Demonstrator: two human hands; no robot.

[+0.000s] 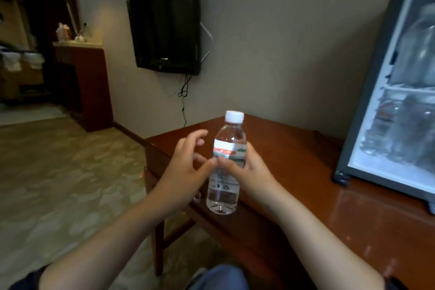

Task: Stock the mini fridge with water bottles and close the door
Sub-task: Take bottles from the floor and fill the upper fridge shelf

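Gripping the bottle [226, 162] upright in the right hand [247, 172], left hand [181, 167] hovering open alongside, fridge [386, 125] standing open off to the right, nearer the right hand.

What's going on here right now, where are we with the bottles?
A person is holding one water bottle upright above the edge of the wooden desk. The right hand grips it around the label, while the left hand is open beside it, thumb near the bottle. The mini fridge stands on the desk to the right with its interior showing, and blurry shapes inside look like bottles already stocked. This bottle is not in yet.
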